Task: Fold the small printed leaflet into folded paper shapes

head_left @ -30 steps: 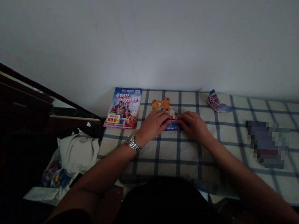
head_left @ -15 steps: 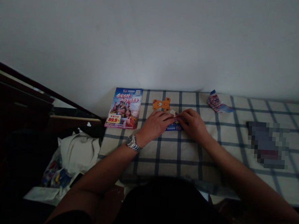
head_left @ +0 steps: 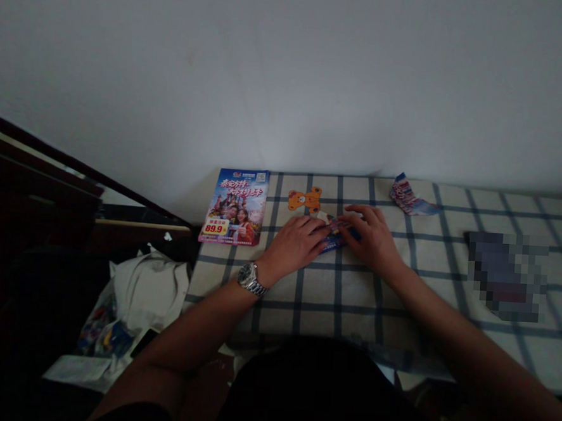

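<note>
A small piece of blue printed paper (head_left: 332,244), partly folded with a pale corner, lies on the checked cloth under both hands. My left hand (head_left: 296,244), with a metal watch on its wrist, presses on the paper's left side, thumb and fingers closed at its edge. From the right, my right hand (head_left: 372,240) pinches the paper's other side with bent fingers. Both sets of fingertips nearly meet over it, hiding much of the paper. Just behind my left hand is an orange bear picture (head_left: 304,200) on the cloth.
Left of the hands lies a stack of printed flyers (head_left: 236,208). A crumpled, torn piece of flyer (head_left: 411,196) rests near the wall. Farther right is a dark, blurred-out object (head_left: 500,275). A white bag (head_left: 150,285) stands below the left edge of the checked surface (head_left: 282,309).
The paper has turned slightly, its right side tilting up. My right hand has shifted a little right with its fingers spread more, and my left thumb now lies along the paper's near edge.
</note>
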